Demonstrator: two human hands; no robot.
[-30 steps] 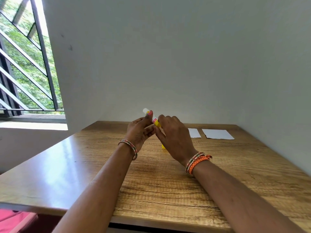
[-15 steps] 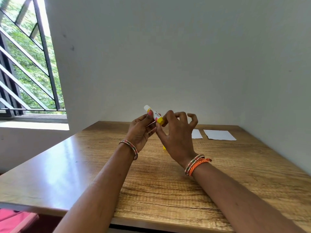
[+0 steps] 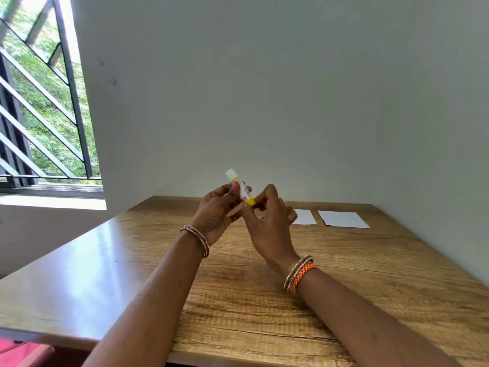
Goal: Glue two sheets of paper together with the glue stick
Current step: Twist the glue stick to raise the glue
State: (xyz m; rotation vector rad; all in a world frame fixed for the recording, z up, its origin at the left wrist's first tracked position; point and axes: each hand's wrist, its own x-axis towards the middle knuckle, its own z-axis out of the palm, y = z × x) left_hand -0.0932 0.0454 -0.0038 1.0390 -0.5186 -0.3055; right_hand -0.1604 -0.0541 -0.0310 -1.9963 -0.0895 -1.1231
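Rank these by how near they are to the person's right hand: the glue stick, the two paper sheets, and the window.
1. Glue stick: pinched at its yellow base by the right hand.
2. Nearer paper sheet: just behind the hand, partly hidden.
3. Farther paper sheet: further right, near the wall.
4. Window: far left.
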